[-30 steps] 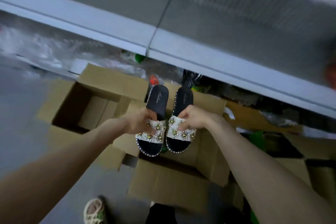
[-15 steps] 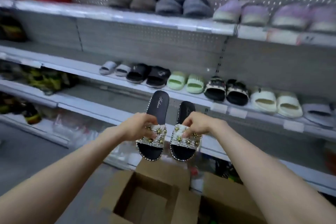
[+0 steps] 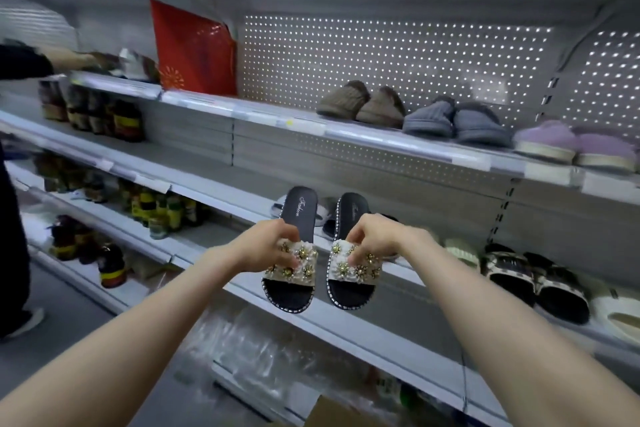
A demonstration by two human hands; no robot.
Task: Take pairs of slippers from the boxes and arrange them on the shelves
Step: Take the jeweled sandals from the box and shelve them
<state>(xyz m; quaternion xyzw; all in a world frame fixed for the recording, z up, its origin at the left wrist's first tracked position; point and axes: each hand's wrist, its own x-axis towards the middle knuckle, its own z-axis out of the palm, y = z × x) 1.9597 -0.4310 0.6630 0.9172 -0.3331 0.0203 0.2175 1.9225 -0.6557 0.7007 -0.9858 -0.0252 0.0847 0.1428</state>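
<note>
I hold a pair of black slippers with white jewelled straps in the air before the shelves. My left hand (image 3: 265, 246) pinches the strap of the left slipper (image 3: 296, 218). My right hand (image 3: 375, 236) pinches the strap of the right slipper (image 3: 349, 291). Both slippers hang heel-up, toes toward me, side by side and slightly apart. They hover in front of the middle shelf (image 3: 221, 191), which carries several pairs further right. A corner of a cardboard box (image 3: 332, 414) shows at the bottom edge.
The upper shelf (image 3: 398, 146) holds brown (image 3: 360, 104), grey (image 3: 453, 121) and purple slippers (image 3: 575, 146), and a red bag (image 3: 194, 48). Patterned sandals (image 3: 533, 277) sit right on the middle shelf. Jars (image 3: 93, 114) fill the left shelves. Another person's arm (image 3: 41, 61) reaches in at left.
My view has swung up from the boxes on the floor to the shelves. Both hands have lifted the pair up and keep the same hold on the straps.
</note>
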